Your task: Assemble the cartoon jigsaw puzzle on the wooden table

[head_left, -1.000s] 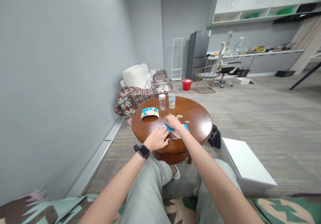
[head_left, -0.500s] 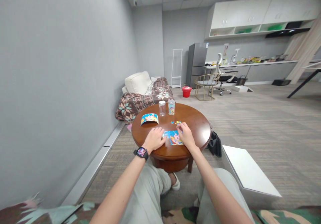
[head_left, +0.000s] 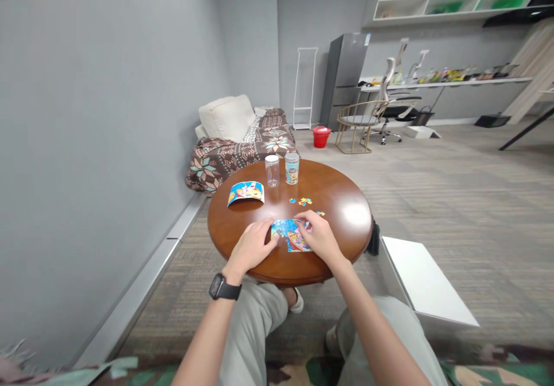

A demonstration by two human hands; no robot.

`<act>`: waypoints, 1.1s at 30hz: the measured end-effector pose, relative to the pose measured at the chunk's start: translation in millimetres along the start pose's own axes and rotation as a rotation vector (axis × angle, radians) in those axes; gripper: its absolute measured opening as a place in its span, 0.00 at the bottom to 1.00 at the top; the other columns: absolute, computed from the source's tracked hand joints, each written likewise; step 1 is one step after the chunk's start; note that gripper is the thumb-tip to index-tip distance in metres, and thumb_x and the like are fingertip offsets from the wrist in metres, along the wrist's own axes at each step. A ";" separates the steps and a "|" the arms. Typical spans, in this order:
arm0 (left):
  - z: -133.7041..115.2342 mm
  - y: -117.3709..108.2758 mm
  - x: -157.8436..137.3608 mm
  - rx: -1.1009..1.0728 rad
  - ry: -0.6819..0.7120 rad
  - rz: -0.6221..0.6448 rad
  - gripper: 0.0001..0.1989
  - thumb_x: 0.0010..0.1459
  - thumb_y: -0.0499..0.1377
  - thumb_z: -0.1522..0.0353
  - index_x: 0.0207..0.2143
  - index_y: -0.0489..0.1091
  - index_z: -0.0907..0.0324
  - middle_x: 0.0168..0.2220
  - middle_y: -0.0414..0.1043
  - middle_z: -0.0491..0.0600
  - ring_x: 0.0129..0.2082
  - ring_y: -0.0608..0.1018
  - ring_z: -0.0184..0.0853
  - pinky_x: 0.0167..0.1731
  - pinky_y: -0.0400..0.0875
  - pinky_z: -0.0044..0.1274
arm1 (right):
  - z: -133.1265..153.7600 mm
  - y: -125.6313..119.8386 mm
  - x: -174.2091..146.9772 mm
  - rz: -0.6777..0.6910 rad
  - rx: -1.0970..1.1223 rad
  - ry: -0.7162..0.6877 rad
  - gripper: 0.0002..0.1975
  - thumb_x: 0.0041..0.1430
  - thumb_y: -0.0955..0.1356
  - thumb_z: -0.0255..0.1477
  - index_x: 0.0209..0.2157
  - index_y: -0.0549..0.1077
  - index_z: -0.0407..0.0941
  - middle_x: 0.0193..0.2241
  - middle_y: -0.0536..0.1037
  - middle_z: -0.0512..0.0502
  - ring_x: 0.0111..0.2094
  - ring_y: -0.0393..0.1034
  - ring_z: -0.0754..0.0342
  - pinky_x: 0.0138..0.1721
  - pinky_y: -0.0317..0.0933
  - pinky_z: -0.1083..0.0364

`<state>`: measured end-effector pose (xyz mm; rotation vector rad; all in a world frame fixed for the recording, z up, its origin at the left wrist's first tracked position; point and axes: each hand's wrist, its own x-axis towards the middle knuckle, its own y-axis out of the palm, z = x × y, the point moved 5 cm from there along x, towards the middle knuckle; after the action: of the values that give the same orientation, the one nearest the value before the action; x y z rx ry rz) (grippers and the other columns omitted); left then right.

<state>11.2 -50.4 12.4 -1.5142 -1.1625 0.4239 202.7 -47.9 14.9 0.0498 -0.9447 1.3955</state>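
A partly assembled jigsaw puzzle (head_left: 283,226) lies flat near the front of the round wooden table (head_left: 335,183), blue with a cartoon picture; its lower left part is bare. My left hand (head_left: 254,244) rests at the puzzle's left edge, thumb and fingers apart, holding nothing. Over the right side of the puzzle is my right hand (head_left: 319,237), its fingertips pinched at the top edge on what looks like a small puzzle piece, mostly hidden. Loose puzzle pieces (head_left: 305,201) lie just beyond. A curved picture sheet (head_left: 246,193) of the same cartoon stands to the left.
Toward the far side of the table stand a clear jar (head_left: 272,172) with a white lid and a printed jar (head_left: 292,169). A patterned sofa (head_left: 242,154) is behind left. A white box (head_left: 428,279) sits on the floor at right.
My view has tilted down and come nearer the table. My right hand's fingertips have shifted along the puzzle's top edge; loose pieces beside that hand now show. My left hand stays at the left edge.
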 end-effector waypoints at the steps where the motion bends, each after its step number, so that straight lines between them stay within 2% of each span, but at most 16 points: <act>1: -0.7 -0.3 0.1 -0.003 -0.006 0.007 0.22 0.68 0.51 0.60 0.59 0.65 0.60 0.60 0.70 0.58 0.61 0.72 0.42 0.62 0.64 0.37 | 0.0 -0.5 0.4 -0.002 -0.003 0.001 0.05 0.61 0.64 0.26 0.35 0.72 0.46 0.35 0.78 0.44 0.38 0.74 0.50 0.44 0.67 0.51; 5: -0.6 -0.4 0.1 -0.020 -0.032 0.036 0.22 0.67 0.53 0.60 0.59 0.65 0.60 0.61 0.69 0.57 0.62 0.70 0.43 0.63 0.63 0.37 | -0.4 -2.4 0.3 -0.019 -0.007 0.014 0.05 0.59 0.63 0.24 0.31 0.69 0.46 0.32 0.75 0.46 0.37 0.72 0.51 0.42 0.67 0.52; 13: -0.1 0.9 -1.9 -0.036 -0.020 0.062 0.27 0.61 0.58 0.63 0.62 0.61 0.57 0.63 0.67 0.55 0.64 0.68 0.42 0.64 0.61 0.37 | 0.3 -0.2 -3.4 0.059 -0.011 0.026 0.08 0.57 0.62 0.21 0.33 0.68 0.48 0.35 0.78 0.46 0.39 0.73 0.51 0.44 0.66 0.52; 17: -1.7 0.4 -1.8 -0.025 -0.018 0.062 0.26 0.61 0.58 0.64 0.61 0.62 0.58 0.63 0.67 0.56 0.64 0.68 0.43 0.64 0.60 0.37 | 3.2 -0.1 -2.6 0.072 -0.036 0.001 0.07 0.58 0.62 0.21 0.32 0.68 0.48 0.34 0.76 0.46 0.38 0.72 0.51 0.43 0.65 0.53; 23: -6.1 -1.8 -1.3 0.001 -0.008 0.075 0.25 0.62 0.59 0.63 0.60 0.63 0.59 0.64 0.65 0.56 0.64 0.67 0.43 0.64 0.60 0.37 | 4.4 1.1 -3.4 0.058 -0.033 -0.047 0.06 0.61 0.62 0.24 0.35 0.69 0.47 0.37 0.78 0.44 0.41 0.73 0.49 0.46 0.66 0.50; 29: -9.5 -0.1 -1.0 0.048 0.032 0.071 0.24 0.63 0.58 0.61 0.59 0.64 0.61 0.63 0.66 0.58 0.64 0.68 0.43 0.64 0.60 0.37 | 10.8 1.7 -3.7 0.058 -0.196 -0.088 0.07 0.63 0.62 0.25 0.34 0.70 0.46 0.34 0.76 0.43 0.38 0.72 0.47 0.43 0.66 0.49; 33: -10.9 0.0 -1.1 0.070 0.041 0.053 0.25 0.64 0.57 0.61 0.60 0.64 0.61 0.64 0.64 0.59 0.64 0.67 0.44 0.63 0.60 0.37 | 14.6 2.7 -4.1 0.045 -0.262 -0.129 0.09 0.63 0.61 0.24 0.39 0.73 0.44 0.36 0.76 0.41 0.41 0.72 0.46 0.46 0.67 0.47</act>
<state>19.2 -57.2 15.5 -1.4888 -1.0669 0.4626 193.1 -58.5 20.6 -0.0800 -1.2367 1.3107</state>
